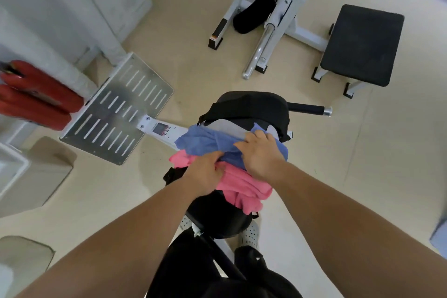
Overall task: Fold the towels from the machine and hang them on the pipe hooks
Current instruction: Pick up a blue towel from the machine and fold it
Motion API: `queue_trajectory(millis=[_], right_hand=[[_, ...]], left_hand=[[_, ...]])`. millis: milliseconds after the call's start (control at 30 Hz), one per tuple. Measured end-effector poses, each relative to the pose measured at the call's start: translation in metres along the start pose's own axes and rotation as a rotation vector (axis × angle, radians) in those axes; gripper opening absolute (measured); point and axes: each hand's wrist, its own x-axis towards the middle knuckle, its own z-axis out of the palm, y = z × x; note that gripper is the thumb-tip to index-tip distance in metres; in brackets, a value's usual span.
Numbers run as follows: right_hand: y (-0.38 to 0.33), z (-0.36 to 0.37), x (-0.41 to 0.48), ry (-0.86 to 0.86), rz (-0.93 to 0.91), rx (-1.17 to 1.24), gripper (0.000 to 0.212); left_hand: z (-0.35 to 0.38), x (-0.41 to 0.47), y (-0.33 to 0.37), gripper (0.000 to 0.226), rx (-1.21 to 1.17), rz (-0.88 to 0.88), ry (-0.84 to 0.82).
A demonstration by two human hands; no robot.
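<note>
Towels: two lie bunched on the black padded machine [249, 106]. The pink towel [242, 184] is nearer the person and the blue towel [205, 140] lies beyond and partly over it. Left of them, a slotted metal footplate [121, 109] sits just above the floor. The left hand [205, 173] has its fingers curled tight into the blue towel's near edge, where it meets the pink one. The right hand [262, 152] lies on top of the blue towel's right part. Its fingers are bent over the far edge, holding it, and the thumb lies on the cloth. Well to the right stands a black-topped bench [362, 43].
</note>
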Motion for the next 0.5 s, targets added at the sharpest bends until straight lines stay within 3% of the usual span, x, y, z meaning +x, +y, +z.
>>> queue_trajectory(millis=[133, 233, 433, 500], right_hand=[[0.004, 0.004, -0.005, 0.031, -0.012, -0.002, 0.026], [0.005, 0.004, -0.009, 0.241, 0.011, 0.018, 0.005], [0.013, 0.001, -0.030, 0.516, -0.063, 0.243, 0.034], [0.017, -0.001, -0.041, 0.517, -0.100, 0.226, 0.030]], left_hand=[[0.003, 0.007, 0.003, 0.047, 0.003, -0.088, 0.016], [0.003, 0.013, 0.006, 0.049, 0.031, -0.049, 0.039], [-0.002, 0.009, 0.028, 0.055, 0.043, 0.018, 0.236], [-0.006, 0.007, 0.037, 0.038, 0.048, 0.079, 0.256]])
